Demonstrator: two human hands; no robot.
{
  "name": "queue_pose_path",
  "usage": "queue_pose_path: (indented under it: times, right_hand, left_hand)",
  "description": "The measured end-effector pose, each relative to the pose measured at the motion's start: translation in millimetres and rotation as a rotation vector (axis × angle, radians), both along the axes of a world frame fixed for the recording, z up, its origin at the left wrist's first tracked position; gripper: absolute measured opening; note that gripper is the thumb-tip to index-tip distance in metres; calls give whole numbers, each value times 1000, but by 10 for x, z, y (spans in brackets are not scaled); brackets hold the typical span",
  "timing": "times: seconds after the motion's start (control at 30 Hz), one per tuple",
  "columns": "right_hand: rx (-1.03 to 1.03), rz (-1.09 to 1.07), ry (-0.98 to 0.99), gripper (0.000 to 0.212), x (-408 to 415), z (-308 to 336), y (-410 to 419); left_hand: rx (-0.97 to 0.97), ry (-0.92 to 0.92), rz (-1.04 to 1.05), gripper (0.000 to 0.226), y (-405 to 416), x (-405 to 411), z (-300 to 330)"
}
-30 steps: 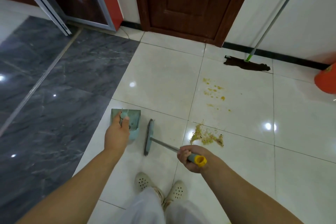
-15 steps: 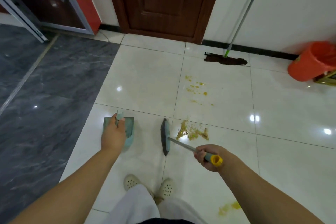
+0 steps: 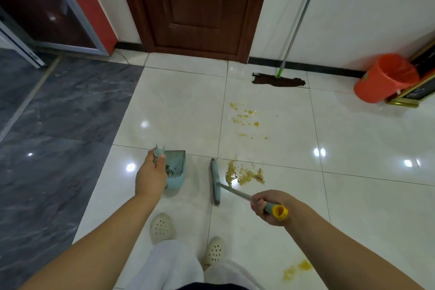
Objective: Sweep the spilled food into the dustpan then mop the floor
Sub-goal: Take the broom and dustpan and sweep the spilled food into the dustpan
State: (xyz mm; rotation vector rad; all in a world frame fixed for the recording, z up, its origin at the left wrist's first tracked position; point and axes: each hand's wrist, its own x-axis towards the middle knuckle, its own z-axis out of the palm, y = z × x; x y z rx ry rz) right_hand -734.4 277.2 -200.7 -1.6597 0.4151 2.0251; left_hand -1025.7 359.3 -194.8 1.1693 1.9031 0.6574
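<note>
While the left hand (image 3: 150, 178) grips the dustpan (image 3: 174, 172) and the right hand (image 3: 268, 207) grips the broom (image 3: 215, 181), spilled food (image 3: 243, 173) lies just beside the broom head, the mop (image 3: 279, 81) and bucket (image 3: 386, 77) against the wall.

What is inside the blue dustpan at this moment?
Inside the dustpan only a few small dark specks show near its comb. The left hand gripping the handle covers its left part, so that stays unseen.

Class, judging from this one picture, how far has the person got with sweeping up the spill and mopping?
Done: little; some dark bits seem to lie in the dustpan. In hand: the left hand holds the dustpan, the right hand the broom, beside the spilled food. Left: all three patches, then mopping; the mop rests by the wall.
</note>
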Motion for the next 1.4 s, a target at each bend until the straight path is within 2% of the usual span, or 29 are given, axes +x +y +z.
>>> queue_pose_path:
  times: [0.23,0.5,0.6,0.77,0.97,1.17,1.3,1.4]
  right_hand:
    - [-12,46,-80,5,-572,-11,394]
    - [14,98,-44,6,-1651,121,1305]
    - [26,120,-12,10,-2205,125,1797]
    - [32,127,75,14,-3170,4,2633]
    - [11,107,180,21,-4084,-189,3345]
    - [12,-77,219,15,-4293,-288,3638]
    - [31,-243,168,5,-4063,-306,3640]
    - [55,-339,131,7,-3733,-284,3554]
  left_hand:
    - [40,15,20,40,305,-467,32]
    - [18,18,74,44,1000,-1482,-10]
    - [45,46,116,38,1337,-1994,-66]
    - [-29,8,147,38,1831,-2774,-99]
    - [-47,-2,150,35,2248,-3423,-108]
    - [-75,-18,164,23,2499,-3646,-157]
    - [-120,-84,135,31,2624,-3610,-178]
    - [-131,-77,49,37,2716,-3493,-172]
